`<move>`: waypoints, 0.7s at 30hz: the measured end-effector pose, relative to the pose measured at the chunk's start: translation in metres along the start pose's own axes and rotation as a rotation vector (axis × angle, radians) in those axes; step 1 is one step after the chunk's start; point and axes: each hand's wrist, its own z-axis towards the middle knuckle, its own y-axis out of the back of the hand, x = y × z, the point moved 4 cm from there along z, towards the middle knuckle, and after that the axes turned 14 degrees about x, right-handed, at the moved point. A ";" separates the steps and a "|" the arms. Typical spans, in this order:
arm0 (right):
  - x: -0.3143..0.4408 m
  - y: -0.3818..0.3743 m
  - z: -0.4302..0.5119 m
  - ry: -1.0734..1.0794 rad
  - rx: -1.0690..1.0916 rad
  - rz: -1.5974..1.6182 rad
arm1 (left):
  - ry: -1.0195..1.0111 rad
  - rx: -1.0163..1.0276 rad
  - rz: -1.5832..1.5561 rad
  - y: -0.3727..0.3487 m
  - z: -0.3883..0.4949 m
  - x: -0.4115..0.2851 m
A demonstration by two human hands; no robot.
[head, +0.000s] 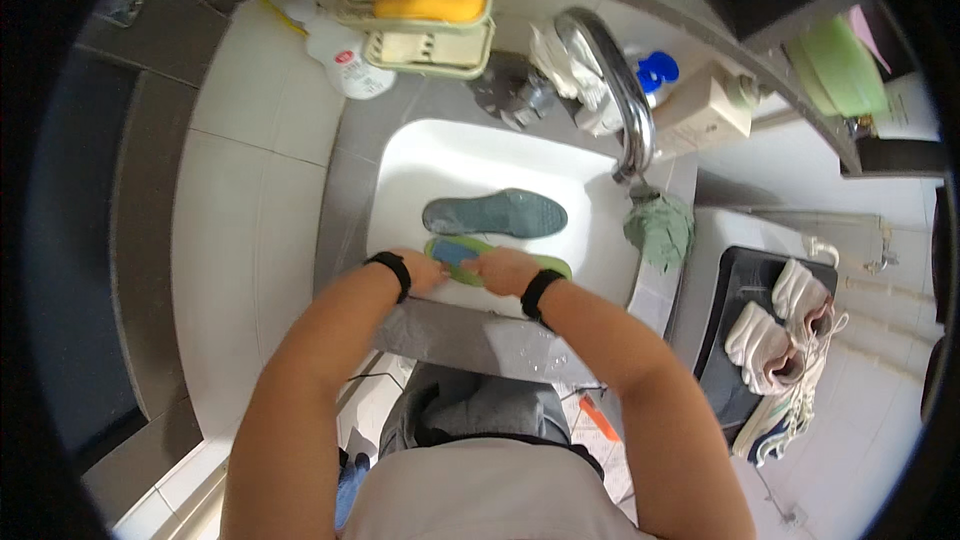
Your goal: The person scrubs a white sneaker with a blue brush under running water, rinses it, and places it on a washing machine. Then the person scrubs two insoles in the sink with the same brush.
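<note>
A green shoe insole [556, 267] lies along the front side of the white sink basin [609, 262]. My left hand [426, 272] grips its left end. In my right hand [508, 271] is a small blue scrubber [453, 252], pressed on the insole's left half; its exact kind is hard to make out. Just behind, a wet dark grey-green insole [495, 214] lies flat on the basin floor, apart from both hands. Black bands circle both wrists. My fingers hide part of the green insole.
A chrome faucet [611, 82] arches over the basin's right rear. A crumpled green cloth [660, 229] sits on the right rim. Behind stand a white bottle [356, 71], soap racks [431, 49] and a carton [705, 112]. White shoes [776, 349] rest on a washing machine [727, 229].
</note>
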 end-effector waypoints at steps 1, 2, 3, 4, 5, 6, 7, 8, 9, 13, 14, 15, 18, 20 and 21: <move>0.010 0.008 -0.005 0.092 -0.053 0.046 | 0.095 0.055 -0.026 0.001 -0.002 0.001; 0.013 0.016 -0.010 -0.017 -0.067 0.029 | 0.165 0.009 -0.075 0.003 -0.006 0.000; 0.020 0.023 -0.017 -0.012 -0.073 0.068 | 0.129 -0.011 -0.005 0.003 -0.010 -0.004; 0.025 0.036 -0.027 -0.080 -0.184 0.103 | 0.082 -0.071 0.043 0.005 -0.014 -0.009; 0.026 0.051 -0.042 -0.162 -0.326 0.100 | 0.042 -0.109 0.086 0.006 -0.018 -0.012; 0.027 0.065 -0.058 -0.232 -0.446 0.117 | 0.036 -0.160 0.091 0.007 -0.021 -0.013; 0.032 0.082 -0.075 -0.214 -0.597 0.044 | 0.055 -0.149 0.080 0.005 -0.022 -0.013; 0.037 0.101 -0.089 -0.265 -0.746 -0.039 | 0.074 -0.139 0.069 0.003 -0.021 -0.012; 0.047 0.121 -0.102 -0.181 -0.968 -0.105 | 0.092 -0.131 0.058 0.001 -0.018 -0.010; 0.074 0.189 -0.095 -0.355 -0.912 -0.118 | 0.176 -0.190 0.031 -0.003 0.006 -0.001; 0.078 0.200 -0.090 -0.404 -0.787 -0.089 | 0.219 -0.220 -0.039 -0.001 0.013 0.003; 0.085 0.212 -0.088 -0.355 -0.780 -0.108 | 0.260 -0.249 -0.109 -0.001 0.020 0.006; 0.090 0.228 -0.094 -0.493 -0.651 -0.163 | 0.212 -0.127 0.094 0.001 0.036 0.010; 0.091 0.231 -0.105 -0.576 -0.712 -0.210 | 0.226 -0.150 0.053 0.003 0.037 0.013; 0.092 0.229 -0.105 -0.528 -0.669 -0.224 | 0.219 -0.172 0.029 0.003 0.034 0.013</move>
